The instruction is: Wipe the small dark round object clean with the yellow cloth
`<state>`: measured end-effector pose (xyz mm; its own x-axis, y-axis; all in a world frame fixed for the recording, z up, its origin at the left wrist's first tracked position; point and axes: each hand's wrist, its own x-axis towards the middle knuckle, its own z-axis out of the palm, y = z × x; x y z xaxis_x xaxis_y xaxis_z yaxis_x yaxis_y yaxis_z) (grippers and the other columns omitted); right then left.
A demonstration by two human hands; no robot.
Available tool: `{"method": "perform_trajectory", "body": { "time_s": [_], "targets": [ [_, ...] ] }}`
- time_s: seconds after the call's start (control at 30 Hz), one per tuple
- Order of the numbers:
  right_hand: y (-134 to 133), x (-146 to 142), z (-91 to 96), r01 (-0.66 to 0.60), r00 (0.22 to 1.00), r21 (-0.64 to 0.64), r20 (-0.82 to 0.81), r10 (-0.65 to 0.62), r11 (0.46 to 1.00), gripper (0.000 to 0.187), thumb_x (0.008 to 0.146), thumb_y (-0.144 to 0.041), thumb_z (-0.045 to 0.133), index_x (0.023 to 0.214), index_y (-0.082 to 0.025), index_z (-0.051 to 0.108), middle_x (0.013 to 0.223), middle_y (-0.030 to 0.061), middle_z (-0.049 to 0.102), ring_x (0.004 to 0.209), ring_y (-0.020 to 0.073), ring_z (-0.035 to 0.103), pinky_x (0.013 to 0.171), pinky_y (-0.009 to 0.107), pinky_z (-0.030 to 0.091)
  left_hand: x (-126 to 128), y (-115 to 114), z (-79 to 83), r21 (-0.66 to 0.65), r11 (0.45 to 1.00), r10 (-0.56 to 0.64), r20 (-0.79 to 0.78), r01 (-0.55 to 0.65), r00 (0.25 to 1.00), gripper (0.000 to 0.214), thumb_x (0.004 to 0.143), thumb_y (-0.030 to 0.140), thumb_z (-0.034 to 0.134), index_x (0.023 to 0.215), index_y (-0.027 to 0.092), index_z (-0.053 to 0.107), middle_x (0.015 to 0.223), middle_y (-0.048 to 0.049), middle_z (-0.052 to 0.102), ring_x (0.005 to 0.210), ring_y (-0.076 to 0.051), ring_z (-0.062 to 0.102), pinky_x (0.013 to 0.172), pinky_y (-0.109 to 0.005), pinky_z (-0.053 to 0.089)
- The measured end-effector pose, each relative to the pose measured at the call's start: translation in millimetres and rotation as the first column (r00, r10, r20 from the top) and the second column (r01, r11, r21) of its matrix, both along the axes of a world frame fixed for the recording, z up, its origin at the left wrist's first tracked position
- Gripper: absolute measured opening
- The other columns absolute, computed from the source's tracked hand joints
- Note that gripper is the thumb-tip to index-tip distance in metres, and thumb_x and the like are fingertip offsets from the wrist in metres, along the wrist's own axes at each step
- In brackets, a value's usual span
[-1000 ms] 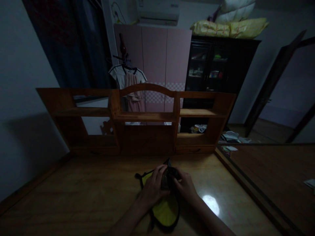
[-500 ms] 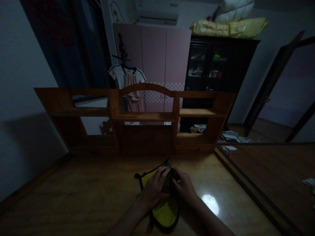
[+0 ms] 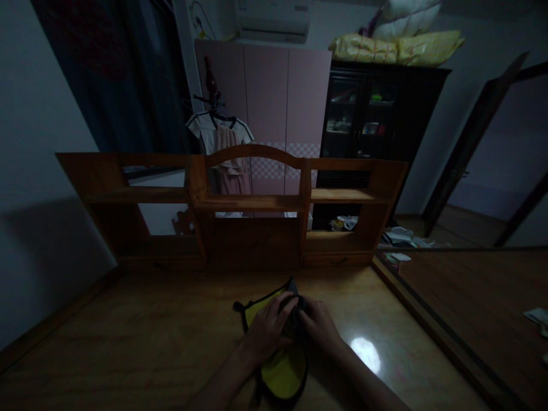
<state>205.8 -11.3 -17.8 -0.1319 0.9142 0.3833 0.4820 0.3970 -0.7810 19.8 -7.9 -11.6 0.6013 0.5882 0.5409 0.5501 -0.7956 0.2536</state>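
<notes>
A yellow fabric piece with black edging, which looks like a small pouch (image 3: 283, 374), lies on the wooden tabletop (image 3: 171, 331) in front of me. My left hand (image 3: 268, 325) reaches over its middle, fingers curled on a dark part of it. From the right, my right hand (image 3: 319, 322) pinches the dark edge beside the left fingertips. Both hands meet at this dark section, and the fingers hide much of it. A grey corner (image 3: 291, 283) of the pouch points away from me, beyond the fingers. A dark tab (image 3: 238, 306) sticks out at its left.
A wooden shelf unit (image 3: 250, 202) stands along the tabletop's back edge. A raised wooden rim (image 3: 411, 308) runs along the right side. Behind are a pink wardrobe (image 3: 265, 85), a dark cabinet (image 3: 385, 114) and hanging clothes (image 3: 226, 142). The light is dim.
Both hands stay on the dark section, with fingers slightly shifted. The near yellow end of the pouch has moved a little to the left.
</notes>
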Motion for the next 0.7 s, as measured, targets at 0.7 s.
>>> {"method": "perform_trajectory", "body": {
  "time_s": [0.7],
  "targets": [
    [-9.3,2.0,28.7,-0.461,0.794,-0.291,-0.556,0.244,0.838,0.030,0.078,-0.028,0.064,0.106,-0.018,0.066,0.101,0.0065,0.068,0.096,0.0231,0.062,0.085,0.035,0.049,-1.9,-2.1,-3.6,0.278,0.959,0.047,0.035,-0.055,0.998,0.058,0.087,0.026,0.055,0.139,0.022,0.031,0.134,-0.0141,0.044,0.124,-0.027,0.044,0.099,-0.041,0.045]
  ]
}}
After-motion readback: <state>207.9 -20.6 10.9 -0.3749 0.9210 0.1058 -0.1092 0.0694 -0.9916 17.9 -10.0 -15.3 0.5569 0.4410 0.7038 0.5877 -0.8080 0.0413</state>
